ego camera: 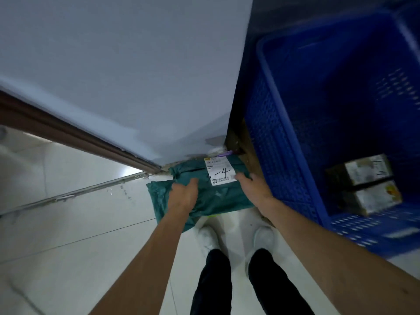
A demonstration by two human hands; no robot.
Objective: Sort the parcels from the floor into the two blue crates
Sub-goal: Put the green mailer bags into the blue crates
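Note:
A green plastic mailer parcel [216, 194] with a white label marked "3-4" sits in front of me, just above the floor by the wall corner. My left hand [183, 196] grips its left side, thumb on top. Its right edge is held by my right hand [254, 189], fingers over the label's corner. To the right stands a blue crate [284, 137] with perforated walls. Inside it, at the bottom, lies a pale boxy parcel [368, 185] bound with a dark strap.
A white wall [136, 76] with a brown skirting board runs from the left into the corner. Pale floor tiles [79, 223] spread to the left. My white shoes [263, 237] and dark trousers are below the parcel. Small scraps lie in the corner behind it.

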